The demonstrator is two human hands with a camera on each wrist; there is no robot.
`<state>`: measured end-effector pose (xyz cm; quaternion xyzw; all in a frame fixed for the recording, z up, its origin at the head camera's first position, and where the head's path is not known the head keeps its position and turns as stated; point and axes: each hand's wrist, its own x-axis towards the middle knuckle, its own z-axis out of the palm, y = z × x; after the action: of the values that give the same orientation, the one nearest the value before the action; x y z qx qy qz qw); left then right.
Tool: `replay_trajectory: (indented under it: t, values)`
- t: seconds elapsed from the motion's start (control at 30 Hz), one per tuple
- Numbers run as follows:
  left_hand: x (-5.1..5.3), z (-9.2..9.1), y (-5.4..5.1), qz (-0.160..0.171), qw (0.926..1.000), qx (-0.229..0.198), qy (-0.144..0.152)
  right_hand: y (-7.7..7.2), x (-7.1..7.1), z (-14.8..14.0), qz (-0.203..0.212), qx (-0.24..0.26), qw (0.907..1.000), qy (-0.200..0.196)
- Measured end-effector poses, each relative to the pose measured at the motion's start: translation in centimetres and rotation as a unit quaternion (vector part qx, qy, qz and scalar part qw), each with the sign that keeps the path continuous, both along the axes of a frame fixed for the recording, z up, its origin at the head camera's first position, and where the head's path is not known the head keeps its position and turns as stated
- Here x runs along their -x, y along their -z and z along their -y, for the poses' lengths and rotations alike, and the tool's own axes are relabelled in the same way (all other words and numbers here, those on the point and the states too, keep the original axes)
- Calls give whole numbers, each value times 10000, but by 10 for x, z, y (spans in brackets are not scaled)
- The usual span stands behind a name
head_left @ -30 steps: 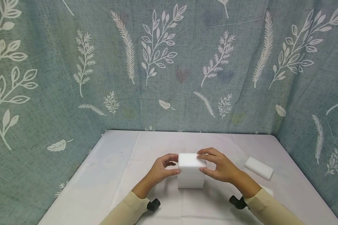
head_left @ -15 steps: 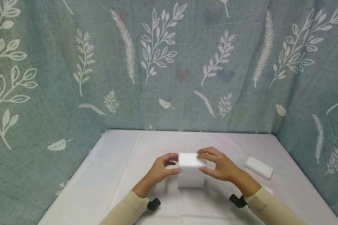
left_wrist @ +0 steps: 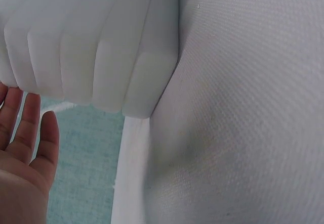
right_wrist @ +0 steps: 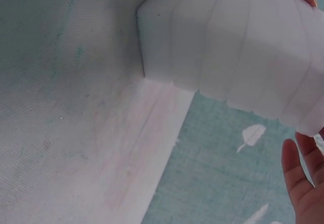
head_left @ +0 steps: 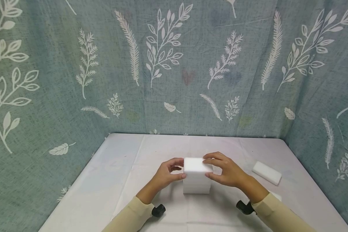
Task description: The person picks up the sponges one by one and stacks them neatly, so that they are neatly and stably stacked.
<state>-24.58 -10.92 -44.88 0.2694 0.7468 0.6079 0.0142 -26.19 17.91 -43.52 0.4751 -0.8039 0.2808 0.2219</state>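
Observation:
A stack of several white sponges (head_left: 196,186) stands on the table in the head view, layered flat one on another. My left hand (head_left: 164,174) is at its left side, its thumb and fingertips touching the upper layers. In the left wrist view the left hand's fingers (left_wrist: 30,115) look fairly straight, tips against the sponge edges. On the right, my right hand (head_left: 226,169) holds the top sponge (head_left: 194,164), thumb at the front corner and fingers over the far edge. The right wrist view shows the right hand (right_wrist: 306,178) near the stack's upper end.
One loose white sponge (head_left: 266,173) lies to the right of the right hand. Another white sponge (head_left: 276,195) is mostly hidden behind the right forearm. A white cloth covers the table (head_left: 127,190); a leaf-patterned curtain (head_left: 174,71) surrounds its back and sides.

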Motion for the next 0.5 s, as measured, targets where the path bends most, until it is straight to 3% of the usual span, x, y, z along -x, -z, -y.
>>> replay_trajectory:
  t: [0.5]
  values:
    - [1, 0, 1, -74, 10000, -4, 18, 2, -6, -1, 373, 102, 9988, 294]
